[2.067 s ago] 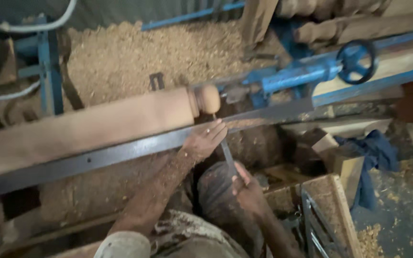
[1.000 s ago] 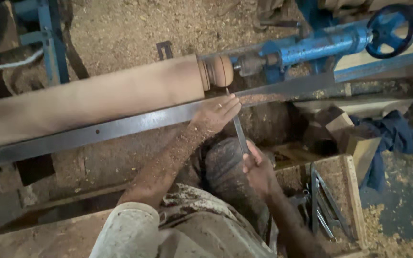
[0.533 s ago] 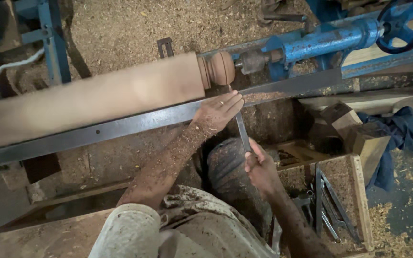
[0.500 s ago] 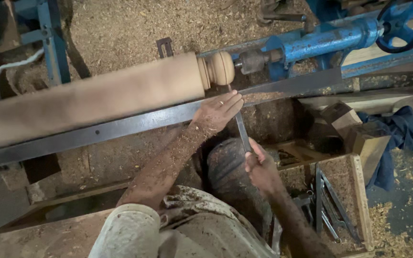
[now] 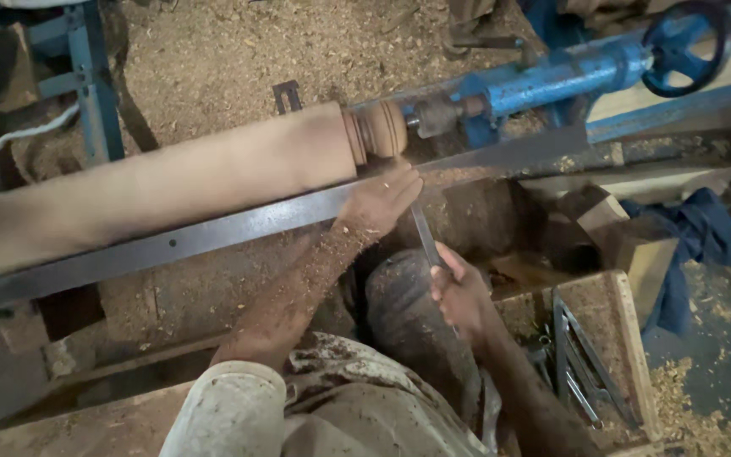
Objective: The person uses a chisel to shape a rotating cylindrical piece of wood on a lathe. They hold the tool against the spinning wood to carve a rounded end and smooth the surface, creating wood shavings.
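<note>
A long pale wooden cylinder (image 5: pixel 171 182) is mounted on a lathe, its right end turned into a rounded knob (image 5: pixel 378 131) held by the blue tailstock (image 5: pixel 543 80). My left hand (image 5: pixel 378 199) rests on the grey metal tool rest bar (image 5: pixel 213 233), fingers pressing a metal chisel (image 5: pixel 425 237) down near the knob. My right hand (image 5: pixel 458 288) grips the lower end of the chisel, close to my knee. Sawdust coats my left forearm, and shavings lie on the bar by the chisel tip.
A blue handwheel (image 5: pixel 687 42) sits at the far right of the tailstock. Sawdust (image 5: pixel 239 42) covers the ground behind the lathe. A wooden box with metal tools (image 5: pixel 590 355) stands at the lower right, next to wood blocks (image 5: pixel 636 250) and a blue cloth (image 5: pixel 704 233).
The view has drifted, so the lathe sits slightly higher and further right in frame. Both hands keep the chisel against the knob end; my right hand stays low on it.
</note>
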